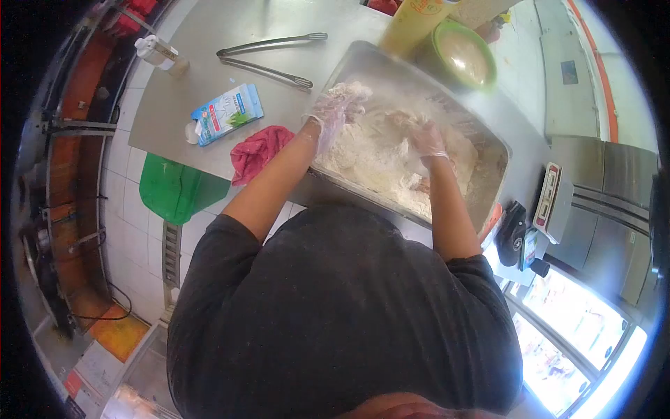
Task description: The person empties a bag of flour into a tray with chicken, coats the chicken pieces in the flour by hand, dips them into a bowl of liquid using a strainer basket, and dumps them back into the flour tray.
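A large metal tray (504, 183) holds a heap of white flour (373, 157) with some coated pieces partly buried in it. My left hand (340, 112), in a clear glove dusted with flour, is at the tray's left side; its fingers are caked and what they hold, if anything, cannot be made out. Over the right part of the flour is my gloved right hand (427, 137), fingers curled inward against a flour-covered piece. Fine flour dust blurs the area around both hands.
Metal tongs (269, 52), a blue-white packet (227, 113), a pink cloth (259, 152) and a white-capped bottle (162, 56) lie left of the tray. Behind it stand a green bowl (464, 56) and a yellow container (415, 26). A green bin (171, 188) is below the table edge.
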A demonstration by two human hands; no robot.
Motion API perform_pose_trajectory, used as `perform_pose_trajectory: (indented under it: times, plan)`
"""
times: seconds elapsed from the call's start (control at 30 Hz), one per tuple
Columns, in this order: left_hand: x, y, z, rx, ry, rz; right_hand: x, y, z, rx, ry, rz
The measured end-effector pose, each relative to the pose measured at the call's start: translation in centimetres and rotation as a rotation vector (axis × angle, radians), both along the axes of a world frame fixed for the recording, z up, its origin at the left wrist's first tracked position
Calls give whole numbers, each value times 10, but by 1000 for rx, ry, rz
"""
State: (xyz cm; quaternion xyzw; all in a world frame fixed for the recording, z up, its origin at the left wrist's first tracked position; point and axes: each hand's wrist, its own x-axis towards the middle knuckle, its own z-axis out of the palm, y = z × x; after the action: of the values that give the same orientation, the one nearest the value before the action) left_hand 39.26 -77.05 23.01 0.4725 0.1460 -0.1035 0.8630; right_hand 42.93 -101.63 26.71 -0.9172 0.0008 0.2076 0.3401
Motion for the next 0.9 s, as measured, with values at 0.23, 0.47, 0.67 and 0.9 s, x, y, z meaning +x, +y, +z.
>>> perform_pose_trajectory:
  times: [0.23, 0.47, 0.67, 0.9]
  plan:
    - [-2, 0, 9, 62, 3, -52, -1, -6, 25, -32, -299, 100]
    - [5, 1, 6, 118, 24, -97, 51, -35, 115, 455, -188, -123]
    - [5, -4, 1, 250, 56, -44, 156, -69, 106, 541, -430, -221]
    - [11, 3, -10, 374, 51, -142, 232, -58, 74, 229, -511, -144]
